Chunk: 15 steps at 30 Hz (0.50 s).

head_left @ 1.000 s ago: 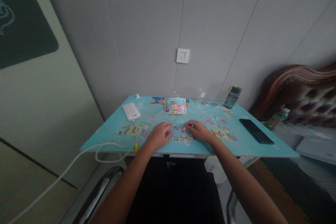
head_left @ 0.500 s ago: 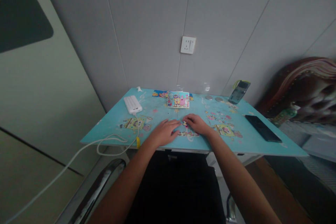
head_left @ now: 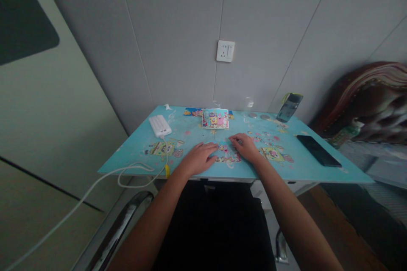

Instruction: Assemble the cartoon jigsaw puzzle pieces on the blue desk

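Note:
A partly joined jigsaw puzzle (head_left: 228,159) lies near the table's front edge, with small colourful cartoon pieces between my hands. My left hand (head_left: 201,157) rests flat at its left side, fingers stretched out and thumb apart, fingertips by the upper pieces. On the right, my right hand (head_left: 245,146) is low over the table, its fingers curled together; whatever is between the fingertips is hidden. Behind the hands leans a cartoon picture card (head_left: 215,119). Loose puzzle pieces (head_left: 262,137) are scattered beyond my right hand.
A white power bank (head_left: 160,126) with a cable (head_left: 140,166) is at the left of the blue table (head_left: 127,156). To the right are a black phone (head_left: 318,150) and a dark bottle (head_left: 289,108). A wall socket (head_left: 225,51) is above the table.
My right hand has moved a little right, away from the puzzle's middle, uncovering colourful pieces there. The left hand stays in place. The view has shifted slightly.

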Each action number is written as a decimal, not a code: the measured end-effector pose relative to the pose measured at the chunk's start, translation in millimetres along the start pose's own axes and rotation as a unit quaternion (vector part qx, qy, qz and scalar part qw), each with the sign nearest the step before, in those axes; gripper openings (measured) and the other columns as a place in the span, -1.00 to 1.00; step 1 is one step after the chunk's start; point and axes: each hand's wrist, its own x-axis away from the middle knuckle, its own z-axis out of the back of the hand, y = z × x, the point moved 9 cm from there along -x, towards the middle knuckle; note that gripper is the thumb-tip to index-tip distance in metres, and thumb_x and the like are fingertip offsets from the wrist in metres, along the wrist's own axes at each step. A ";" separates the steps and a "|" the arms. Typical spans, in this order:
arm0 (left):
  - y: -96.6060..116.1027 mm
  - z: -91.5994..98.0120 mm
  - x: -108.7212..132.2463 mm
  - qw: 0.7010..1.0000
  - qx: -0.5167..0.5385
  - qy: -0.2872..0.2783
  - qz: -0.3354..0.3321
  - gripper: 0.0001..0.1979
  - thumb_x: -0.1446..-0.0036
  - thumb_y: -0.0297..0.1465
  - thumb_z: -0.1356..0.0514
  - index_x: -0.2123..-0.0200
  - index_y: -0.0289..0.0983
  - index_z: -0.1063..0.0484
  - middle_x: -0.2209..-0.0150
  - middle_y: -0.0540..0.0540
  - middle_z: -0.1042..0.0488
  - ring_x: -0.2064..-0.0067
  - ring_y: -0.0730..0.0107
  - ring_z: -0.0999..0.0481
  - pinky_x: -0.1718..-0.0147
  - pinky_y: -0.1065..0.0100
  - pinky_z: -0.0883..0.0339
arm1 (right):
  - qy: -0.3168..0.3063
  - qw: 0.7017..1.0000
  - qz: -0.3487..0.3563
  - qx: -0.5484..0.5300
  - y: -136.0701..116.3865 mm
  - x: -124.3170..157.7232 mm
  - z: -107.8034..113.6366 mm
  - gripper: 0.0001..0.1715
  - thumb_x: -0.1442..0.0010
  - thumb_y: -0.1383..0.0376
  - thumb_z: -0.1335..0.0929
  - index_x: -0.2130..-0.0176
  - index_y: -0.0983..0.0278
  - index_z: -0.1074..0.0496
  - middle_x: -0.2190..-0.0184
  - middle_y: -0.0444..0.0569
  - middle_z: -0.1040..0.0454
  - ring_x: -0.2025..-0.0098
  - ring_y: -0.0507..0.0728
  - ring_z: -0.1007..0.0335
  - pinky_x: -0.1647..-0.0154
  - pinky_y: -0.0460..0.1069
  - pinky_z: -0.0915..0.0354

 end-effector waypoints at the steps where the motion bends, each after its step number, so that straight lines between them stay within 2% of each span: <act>1: 0.2 0.2 0.1 1.000 0.001 -0.002 0.000 -0.56 -0.40 -0.24 -0.04 -0.29 -0.11 -0.29 -0.30 -0.06 -0.35 -0.35 0.25 -0.26 -0.34 0.02 -0.04 | 0.000 1.000 -0.005 0.004 2.3 0.8 0.9 -0.77 -0.35 0.24 -0.33 0.14 0.23 -0.59 0.23 0.01 -0.61 0.16 0.19 -0.47 0.06 0.07 -0.30; 5: -0.8 -0.1 0.5 1.000 0.002 -0.008 0.005 -0.56 -0.40 -0.23 -0.04 -0.29 -0.10 -0.29 -0.31 -0.05 -0.34 -0.36 0.26 -0.25 -0.35 0.03 -0.03 | -0.022 1.000 0.017 -0.002 -3.4 0.9 -4.7 -0.78 -0.34 0.22 -0.34 0.16 0.22 -0.59 0.21 0.01 -0.61 0.13 0.19 -0.47 0.01 0.08 -0.28; 9: -1.8 -2.3 0.4 1.000 0.000 -0.010 0.003 -0.56 -0.40 -0.22 -0.05 -0.29 -0.11 -0.29 -0.30 -0.07 -0.35 -0.36 0.25 -0.25 -0.35 0.04 -0.04 | -0.056 0.997 0.052 -0.012 -18.8 -0.2 -17.4 -0.74 -0.29 0.11 -0.41 0.10 0.17 -0.60 0.15 0.01 -0.59 0.08 0.20 -0.45 -0.05 0.10 -0.26; 12: -2.4 -3.5 -0.3 1.000 -0.001 -0.004 -0.001 -0.56 -0.39 -0.22 -0.05 -0.29 -0.12 -0.29 -0.29 -0.09 -0.36 -0.35 0.25 -0.27 -0.35 0.03 -0.03 | -0.069 0.996 0.055 0.006 -23.7 -1.1 -25.4 -0.67 -0.25 0.03 -0.43 0.08 0.13 -0.61 0.12 0.03 -0.56 0.05 0.22 -0.44 -0.06 0.13 -0.25; 15: -3.0 -3.5 -1.0 1.000 -0.006 0.001 -0.001 -0.56 -0.38 -0.23 -0.07 -0.29 -0.12 -0.30 -0.28 -0.11 -0.37 -0.33 0.23 -0.29 -0.34 0.04 -0.05 | -0.070 0.996 0.053 0.012 -24.4 -1.8 -28.5 -0.68 -0.24 0.03 -0.43 0.10 0.12 -0.62 0.13 0.04 -0.54 0.05 0.23 -0.42 -0.08 0.15 -0.24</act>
